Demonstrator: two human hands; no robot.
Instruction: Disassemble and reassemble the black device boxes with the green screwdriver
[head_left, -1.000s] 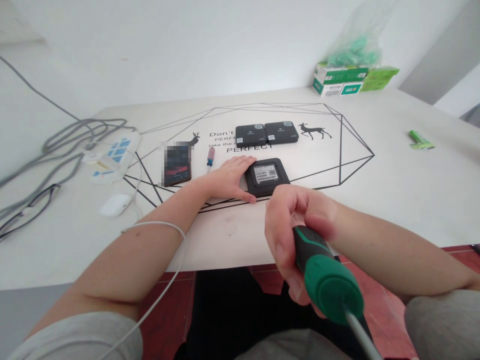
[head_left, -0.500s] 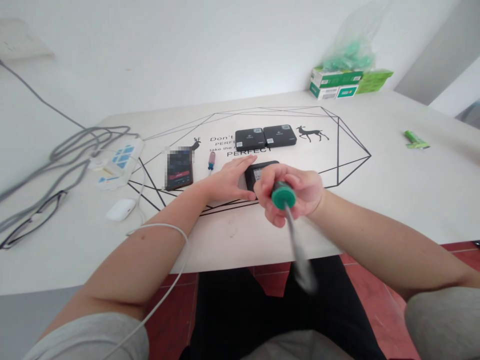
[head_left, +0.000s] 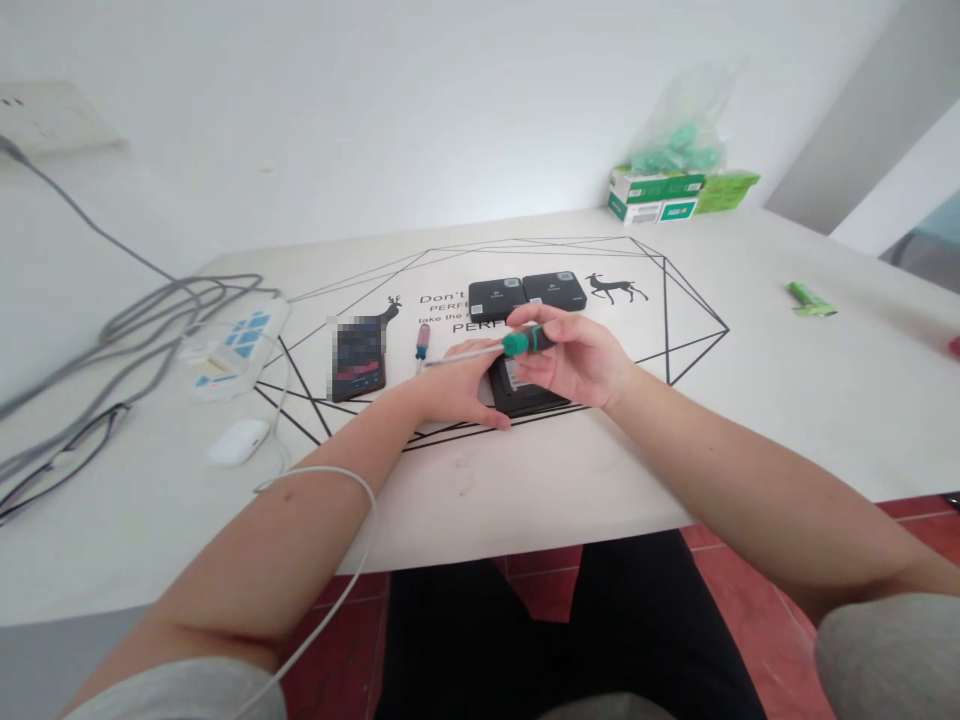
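Observation:
My right hand holds a screwdriver by its green and black handle, its metal shaft pointing left across the front of my left hand. Below the handle lies a flat black box with a label on its upper face, partly covered by both hands. My left hand grips that box at its left side, thumb at the near corner and fingers at the far edge. Just beyond it, a second screwdriver with a red and blue handle lies on the table. Two more black boxes sit side by side behind my hands.
Left of my hands lies a phone, with a white case, a power strip, glasses and looped cables farther left. A white cable crosses my left forearm. Green and white boxes stand at the back right; a green wrapper lies right.
My right hand has turned the screwdriver: its shaft pointed down towards me and now points left. More of the black box shows. My left hand stays on the box.

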